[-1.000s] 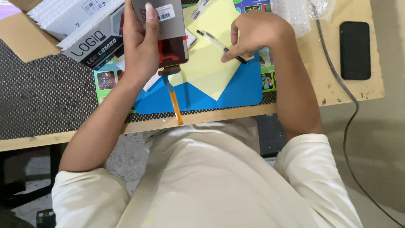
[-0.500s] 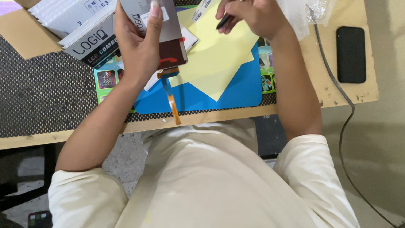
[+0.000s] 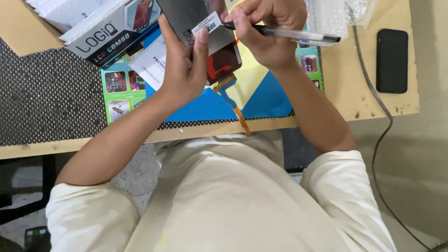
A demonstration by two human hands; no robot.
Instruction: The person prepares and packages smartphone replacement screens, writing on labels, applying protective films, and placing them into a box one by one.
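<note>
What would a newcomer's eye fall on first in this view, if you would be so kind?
First, the two hands meeting at top centre: the left hand holds a flat phone display panel with an orange flex cable hanging from it, and the right hand puts a pen to the panel's white barcode sticker. Beneath lie a yellow sheet on a blue mat; a black phone rests far right.

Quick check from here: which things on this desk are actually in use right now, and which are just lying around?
In use:
left hand holding the screen panel
right hand holding the pen, tip at the panel's white label

Lying about:
black phone
printed box
yellow sheet
blue mat
cable
plastic bag
</note>
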